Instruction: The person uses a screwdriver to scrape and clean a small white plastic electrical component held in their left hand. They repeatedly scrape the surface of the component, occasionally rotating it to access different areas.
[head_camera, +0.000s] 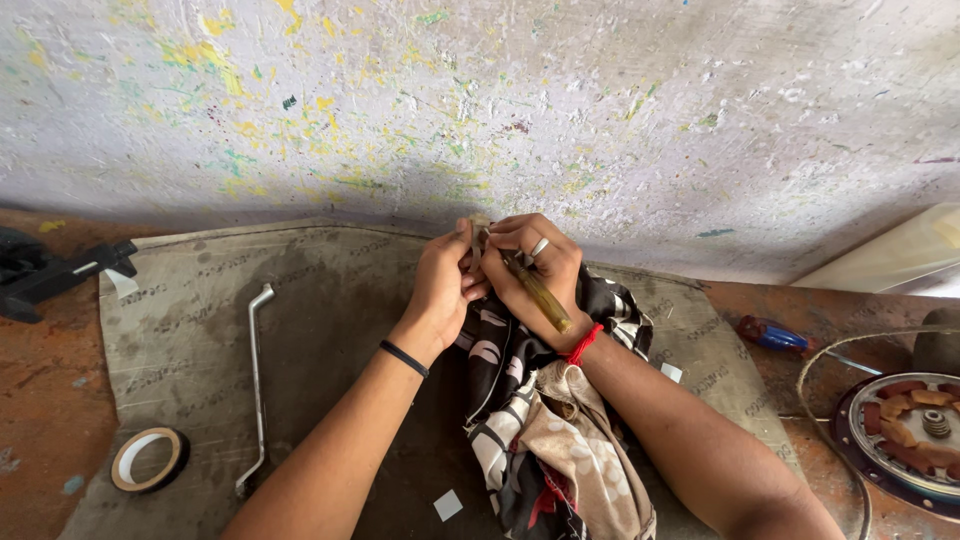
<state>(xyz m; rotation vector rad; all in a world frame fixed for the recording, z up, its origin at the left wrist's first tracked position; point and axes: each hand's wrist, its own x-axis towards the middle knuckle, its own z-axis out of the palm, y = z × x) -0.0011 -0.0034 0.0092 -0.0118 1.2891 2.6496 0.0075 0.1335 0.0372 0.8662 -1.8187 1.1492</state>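
Both hands meet at the far edge of the grey mat (200, 330): my left hand (440, 280) pinches a small part (478, 226) I can barely see, and my right hand (535, 270) is closed around a yellow-handled tool (538, 293) pressed against it. Beneath my wrists lies a bundled patterned cloth (545, 430). Judging by this, the work on the part is underway, not finished. A bent wrench (257, 385) and tape roll (150, 459) lie untouched nearby.
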